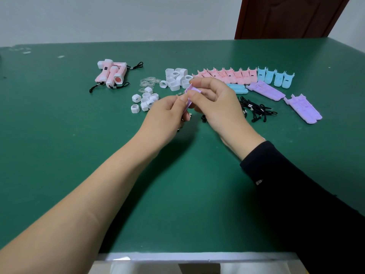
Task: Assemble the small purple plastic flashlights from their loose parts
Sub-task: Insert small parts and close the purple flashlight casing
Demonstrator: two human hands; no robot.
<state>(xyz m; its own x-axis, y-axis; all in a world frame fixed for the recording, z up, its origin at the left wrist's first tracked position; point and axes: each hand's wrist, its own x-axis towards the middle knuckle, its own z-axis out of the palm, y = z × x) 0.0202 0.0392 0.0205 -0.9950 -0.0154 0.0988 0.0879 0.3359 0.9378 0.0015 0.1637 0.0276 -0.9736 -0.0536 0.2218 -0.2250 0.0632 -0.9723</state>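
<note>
Head view — no legible writing

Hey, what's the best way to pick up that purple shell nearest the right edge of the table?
Probably pinch the purple shell across its long straight sides at mid-length, coming from above. It lies flat and angled on the table, clear of the black cords; its ends are prongs and lobes.

Purple shell piece [190, 95] tilted above table, more purple shells [265, 90] lying right

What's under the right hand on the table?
Partly covered by the right hand: black lanyards and blue shells. How far they extend beneath is hidden.
</note>
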